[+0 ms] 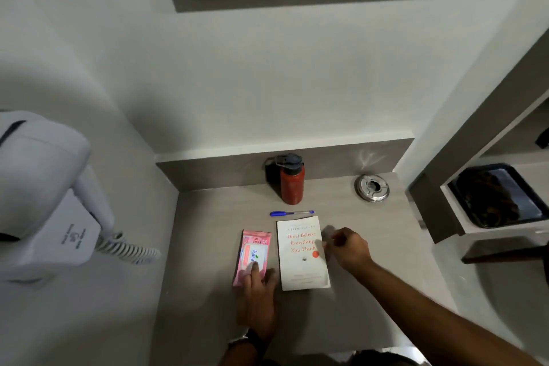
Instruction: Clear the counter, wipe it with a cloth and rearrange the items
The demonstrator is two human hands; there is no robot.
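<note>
Left hand is pressing flat, fingers spread, on the pink wipes pack, apparently squaring it beside the book. Right hand is hovering loosely curled, holding nothing, touching the book's edge on the counter.

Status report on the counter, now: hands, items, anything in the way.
Left hand fingers resting on pink wipes pack. Right hand at white book right edge, grip unclear. Pen, red bottle, metal ashtray on counter. No cloth visible.
</note>
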